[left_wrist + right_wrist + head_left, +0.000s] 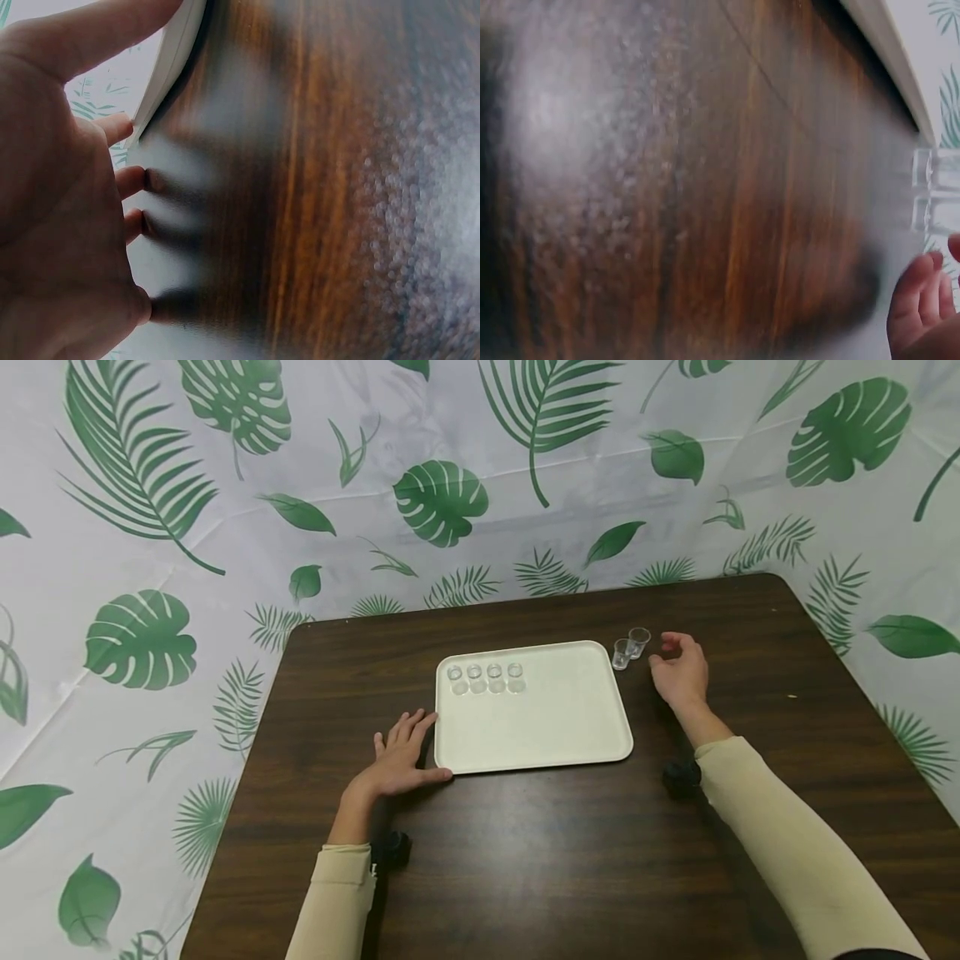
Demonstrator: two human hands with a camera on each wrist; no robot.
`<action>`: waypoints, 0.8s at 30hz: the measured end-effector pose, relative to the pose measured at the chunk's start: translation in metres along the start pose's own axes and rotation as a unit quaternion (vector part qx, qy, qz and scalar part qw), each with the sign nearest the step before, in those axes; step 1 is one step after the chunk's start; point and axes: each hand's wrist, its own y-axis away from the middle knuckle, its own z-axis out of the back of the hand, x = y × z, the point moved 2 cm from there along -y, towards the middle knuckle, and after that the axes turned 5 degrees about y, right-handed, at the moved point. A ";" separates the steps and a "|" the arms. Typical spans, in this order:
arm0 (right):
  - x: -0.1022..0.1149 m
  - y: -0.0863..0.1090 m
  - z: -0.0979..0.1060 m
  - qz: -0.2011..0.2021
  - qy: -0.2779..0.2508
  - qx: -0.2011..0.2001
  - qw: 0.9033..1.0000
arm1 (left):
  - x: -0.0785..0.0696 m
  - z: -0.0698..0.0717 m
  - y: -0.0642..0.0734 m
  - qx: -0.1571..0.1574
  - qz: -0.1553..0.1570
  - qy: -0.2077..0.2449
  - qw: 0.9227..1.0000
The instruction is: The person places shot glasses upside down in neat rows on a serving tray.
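Note:
A cream rectangular tray (566,714) lies on the dark wooden table. Several small clear shot glasses (494,678) stand in a row at its far left corner. My left hand (397,767) rests with fingers spread at the tray's left edge, its thumb by the near left corner. Two more clear glasses stand side by side off the tray's far right corner, a farther glass (637,642) and a nearer glass (621,655). Just right of them is my right hand (682,675), fingers loosely bent, holding nothing. The right wrist view shows both glasses (922,214) beyond the fingertips.
The wood-grain table (510,860) extends around the tray on all sides. Behind and beside it hangs a white cloth (337,560) with green leaf prints. A dark wrist camera (681,777) sits under the right wrist, another camera (393,849) by the left.

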 end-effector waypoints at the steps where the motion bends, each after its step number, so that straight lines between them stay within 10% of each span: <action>1: -0.001 -0.001 -0.001 0.001 0.000 0.013 1.000 | 0.000 0.000 0.000 0.000 0.000 0.000 1.000; 17: -0.001 -0.007 -0.011 -0.016 -0.052 0.127 0.990 | 0.002 -0.002 -0.001 0.004 0.000 -0.003 1.000; 24: 0.000 -0.011 -0.012 0.023 0.027 0.122 0.992 | 0.002 -0.001 0.000 0.002 0.002 0.000 1.000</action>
